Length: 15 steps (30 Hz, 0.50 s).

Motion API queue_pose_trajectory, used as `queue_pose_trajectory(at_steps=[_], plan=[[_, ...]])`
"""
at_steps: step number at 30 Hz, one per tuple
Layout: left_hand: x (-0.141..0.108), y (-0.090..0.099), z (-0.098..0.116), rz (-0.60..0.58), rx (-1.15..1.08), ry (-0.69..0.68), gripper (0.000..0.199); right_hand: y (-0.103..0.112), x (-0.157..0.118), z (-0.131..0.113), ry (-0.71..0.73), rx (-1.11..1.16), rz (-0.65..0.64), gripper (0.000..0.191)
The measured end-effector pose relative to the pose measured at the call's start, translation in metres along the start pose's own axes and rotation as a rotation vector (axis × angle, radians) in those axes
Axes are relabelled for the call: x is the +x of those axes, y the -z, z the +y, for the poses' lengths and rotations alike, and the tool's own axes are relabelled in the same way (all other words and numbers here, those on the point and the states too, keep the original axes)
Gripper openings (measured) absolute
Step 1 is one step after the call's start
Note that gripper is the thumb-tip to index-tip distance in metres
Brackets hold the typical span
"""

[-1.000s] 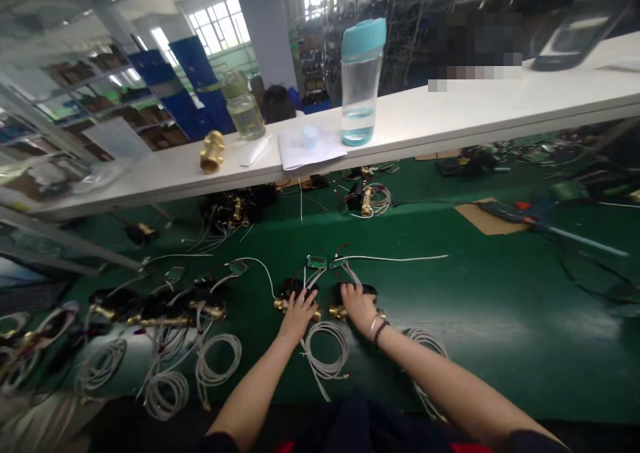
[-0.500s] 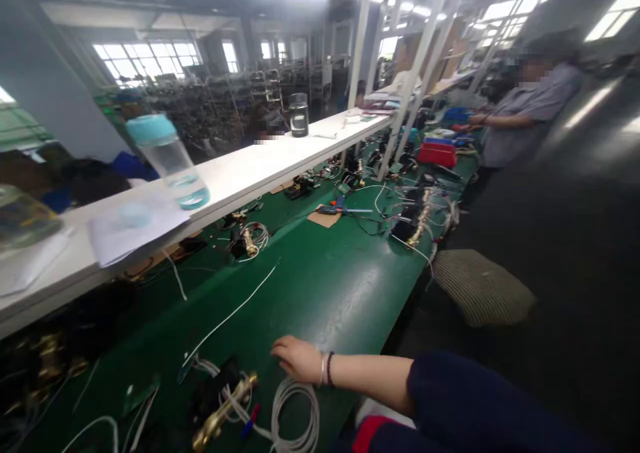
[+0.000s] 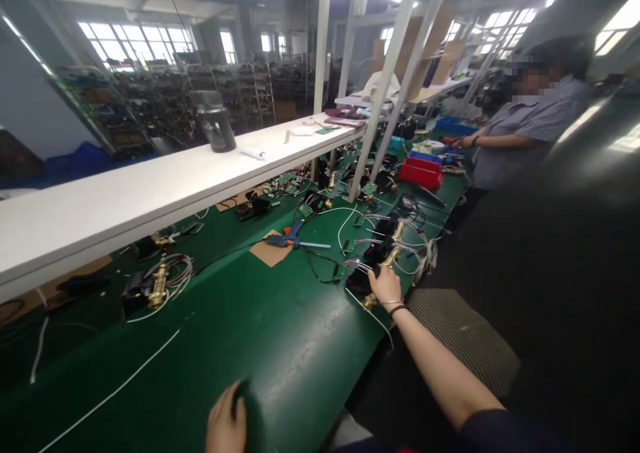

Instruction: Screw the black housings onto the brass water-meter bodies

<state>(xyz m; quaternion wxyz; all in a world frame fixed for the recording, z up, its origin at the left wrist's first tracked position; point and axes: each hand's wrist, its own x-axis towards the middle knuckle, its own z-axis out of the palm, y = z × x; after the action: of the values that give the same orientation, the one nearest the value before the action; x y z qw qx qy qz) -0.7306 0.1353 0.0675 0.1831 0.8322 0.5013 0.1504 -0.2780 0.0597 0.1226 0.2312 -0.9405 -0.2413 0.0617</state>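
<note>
My right hand [image 3: 386, 285] reaches out to the nearest of several black and brass assemblies [image 3: 361, 281] by the right edge of the green table [image 3: 280, 333]. Its fingers are bent over the black part, and their tips are partly hidden. Low in the view, my left hand [image 3: 227, 418] is over the green surface with thumb and fingers apart and nothing in it. A blue glue gun [image 3: 290, 238] rests on a cardboard piece [image 3: 273, 254] left of the assemblies. Another brass assembly [image 3: 158, 285] with coiled cable sits further left.
A white shelf [image 3: 165, 186] runs above the table, holding a dark bottle [image 3: 215, 123]. Slanted white posts [image 3: 385, 86] rise beyond it. Red bin [image 3: 421, 173] at the back right; a person [image 3: 530, 119] stands past it. A ribbed seat [image 3: 465, 333] is beside the table edge.
My right hand has moved forward from the near cable coil to the far assembly. My left hand has come into view. The camera has turned, and the near assembly has left the view.
</note>
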Motion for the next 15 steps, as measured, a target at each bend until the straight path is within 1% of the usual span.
queue_pose_trajectory(at_steps=[2, 3, 4, 5, 6, 7, 8, 10, 12, 15], plan=[[0.048, -0.033, 0.077, -0.163, 0.074, -0.143, 0.034, -0.001, 0.028, 0.009, -0.076, 0.020, -0.095, 0.036], [0.075, -0.051, 0.111, -0.233, 0.097, -0.207, 0.040, -0.003, 0.039, 0.012, -0.108, 0.039, -0.149, 0.036], [0.102, -0.070, 0.140, -0.271, 0.091, -0.242, 0.045, -0.005, 0.047, 0.015, -0.136, 0.066, -0.202, 0.036], [0.127, -0.088, 0.164, -0.311, 0.099, -0.273, 0.049, -0.007, 0.054, 0.018, -0.161, 0.099, -0.250, 0.035], [0.148, -0.105, 0.182, -0.348, 0.110, -0.297, 0.052, -0.008, 0.060, 0.021, -0.184, 0.139, -0.293, 0.034], [0.164, -0.120, 0.195, -0.376, 0.126, -0.308, 0.054, -0.007, 0.064, 0.025, -0.206, 0.186, -0.332, 0.032], [0.175, -0.132, 0.205, -0.402, 0.144, -0.309, 0.053, -0.006, 0.066, 0.029, -0.228, 0.237, -0.365, 0.031], [0.183, -0.149, 0.213, -0.435, 0.182, -0.299, 0.051, 0.000, 0.067, 0.038, -0.277, 0.345, -0.419, 0.030], [0.178, -0.155, 0.214, -0.444, 0.217, -0.282, 0.051, 0.008, 0.063, 0.047, -0.334, 0.446, -0.453, 0.030], [0.171, -0.152, 0.206, -0.415, 0.258, -0.249, 0.051, 0.020, 0.050, 0.054, -0.413, 0.569, -0.474, 0.029]])
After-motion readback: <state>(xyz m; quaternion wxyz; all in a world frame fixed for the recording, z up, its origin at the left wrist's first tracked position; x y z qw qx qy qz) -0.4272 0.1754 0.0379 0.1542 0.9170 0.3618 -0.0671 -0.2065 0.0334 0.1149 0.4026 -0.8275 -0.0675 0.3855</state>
